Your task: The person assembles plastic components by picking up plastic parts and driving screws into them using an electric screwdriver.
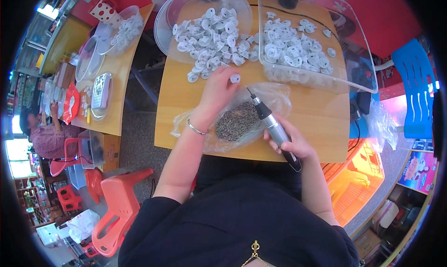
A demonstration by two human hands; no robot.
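Between the fingertips of my left hand is a small white plastic part, round at the end that shows. My right hand is wrapped round a silver and black electric screwdriver, its thin bit pointing up and left toward that part, with a small gap between them. Under both hands a clear plastic bag lies spread on the wooden table, with a heap of small dark screws on it. A pile of similar white parts lies just beyond my left hand, partly in a round clear tub.
A clear rectangular bin with more white parts stands at the back right. Right of the table are an orange crate and a blue chair. A red plastic chair stands left. Another person sits at a side table.
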